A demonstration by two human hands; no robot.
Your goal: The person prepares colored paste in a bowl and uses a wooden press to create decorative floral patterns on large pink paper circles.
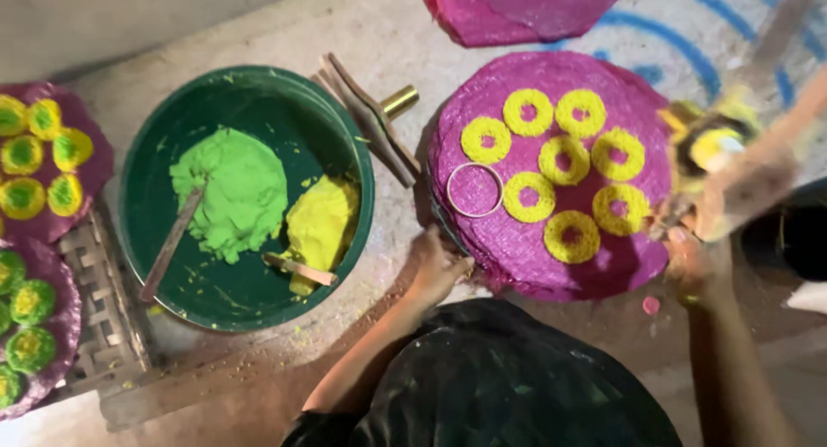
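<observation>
Head view: left hand [438,266] clamps the round magenta woven mat [517,240] at its 8 o'clock rim, steadying yellow dough rings [572,236]; right hand [693,262], 4 o'clock, grip unclear.

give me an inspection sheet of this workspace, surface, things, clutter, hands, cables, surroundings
surface: pale gritty floor with yellow crumbs near the tub
job's things: round magenta woven mat carrying eight yellow dough rings and one empty metal ring mould; green tub holding green dough and yellow dough, a stick in each
clutter: wooden press with brass tip beside the tub; filled mats on a woven rack at the left
grippers: left hand grips the mat's near edge; right hand at its right edge, blurred tool above it
cables: nothing seen
surroundings: more magenta mats at the top, blue painted lines on the floor
</observation>
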